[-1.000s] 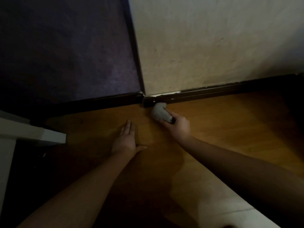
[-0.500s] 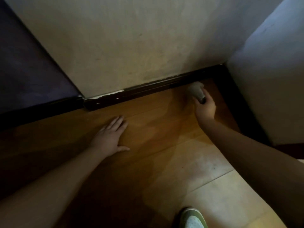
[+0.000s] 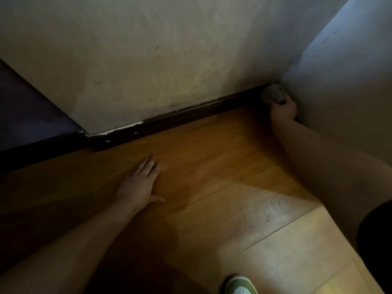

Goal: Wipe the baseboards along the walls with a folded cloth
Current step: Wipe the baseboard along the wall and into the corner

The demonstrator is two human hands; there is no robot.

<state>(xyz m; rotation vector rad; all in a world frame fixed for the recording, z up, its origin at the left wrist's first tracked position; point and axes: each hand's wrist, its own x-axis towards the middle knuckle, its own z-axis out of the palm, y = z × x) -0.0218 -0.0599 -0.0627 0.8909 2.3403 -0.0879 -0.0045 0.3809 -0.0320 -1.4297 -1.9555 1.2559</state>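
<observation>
Dim corner: right hand (image 3: 283, 110) grips a wadded grey cloth (image 3: 272, 94) against the dark wooden baseboard (image 3: 191, 115); left hand (image 3: 140, 184) lies flat on the floor. Cloth may jam, skipping the corner.

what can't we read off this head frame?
- Dark baseboard under the blue right wall: hidden by the right hand.
- Grey folded cloth: contact face turned away, dim.
- Green-and-white shoe: cut by the bottom edge.
- Left hand: flat on the wooden floor, palm unseen.
</observation>
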